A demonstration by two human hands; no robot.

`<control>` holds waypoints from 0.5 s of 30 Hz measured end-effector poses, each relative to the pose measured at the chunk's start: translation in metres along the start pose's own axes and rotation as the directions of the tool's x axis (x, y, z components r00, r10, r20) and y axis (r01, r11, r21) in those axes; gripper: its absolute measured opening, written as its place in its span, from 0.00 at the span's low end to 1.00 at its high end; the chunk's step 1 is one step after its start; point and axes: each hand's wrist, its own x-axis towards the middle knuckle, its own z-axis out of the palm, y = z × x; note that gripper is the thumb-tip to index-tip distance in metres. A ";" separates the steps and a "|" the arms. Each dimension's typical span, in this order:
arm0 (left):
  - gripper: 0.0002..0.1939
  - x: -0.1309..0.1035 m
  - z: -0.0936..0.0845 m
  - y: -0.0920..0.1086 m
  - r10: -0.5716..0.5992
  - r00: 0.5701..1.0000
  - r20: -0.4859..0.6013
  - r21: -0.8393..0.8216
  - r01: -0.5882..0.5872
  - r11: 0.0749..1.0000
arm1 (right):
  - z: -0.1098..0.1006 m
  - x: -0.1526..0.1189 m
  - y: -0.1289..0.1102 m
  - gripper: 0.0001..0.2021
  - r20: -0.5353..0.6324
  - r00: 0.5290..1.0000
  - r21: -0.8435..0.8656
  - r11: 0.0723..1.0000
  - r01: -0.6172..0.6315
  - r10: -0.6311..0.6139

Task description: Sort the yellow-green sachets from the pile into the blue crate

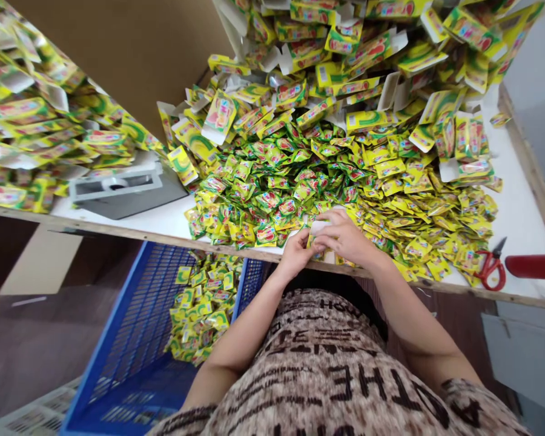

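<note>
At the table's front edge, my left hand [297, 252] and my right hand [344, 237] are close together. Both sets of fingers are closed around a small yellow carton [319, 227] whose white flap shows; my fingers hide most of it. Just beyond them spreads a heap of small green and red sachets [272, 197]. To the right of my right hand lies a pile of yellow sachets [404, 212]. Small printed cartons [290, 94], many with white flaps open, are stacked behind the sachets.
Below the table at left, a blue plastic crate [122, 327] holds yellow-green cartons [204, 303]. Red-handled scissors [491, 272] lie near the right front edge beside a red cylindrical object [533, 266]. A large brown cardboard box [131, 48] and a grey frame-like piece [118, 184] stand at left.
</note>
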 end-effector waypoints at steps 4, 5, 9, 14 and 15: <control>0.20 -0.003 -0.003 0.000 0.017 0.998 -0.054 0.036 -0.015 0.999 | 0.008 -0.011 0.007 0.11 -0.235 0.880 0.421 0.859 -0.291 0.413; 0.20 -0.005 -0.003 0.002 0.013 1.000 -0.028 0.068 -0.011 0.998 | 0.013 -0.014 0.009 0.13 -0.169 0.849 0.521 0.776 -0.354 0.501; 0.23 -0.016 -0.010 0.017 -0.027 0.997 0.075 0.067 0.022 0.998 | 0.028 -0.027 0.010 0.17 0.079 0.800 0.729 0.513 -0.454 0.595; 0.19 -0.020 -0.018 0.033 -0.135 0.964 0.230 -0.085 0.158 0.984 | 0.029 -0.037 -0.001 0.13 0.148 0.827 0.777 0.454 -0.437 0.543; 0.19 -0.018 -0.017 0.035 -0.167 0.953 0.251 -0.096 0.196 0.976 | 0.029 -0.038 -0.003 0.12 0.162 0.830 0.774 0.453 -0.442 0.533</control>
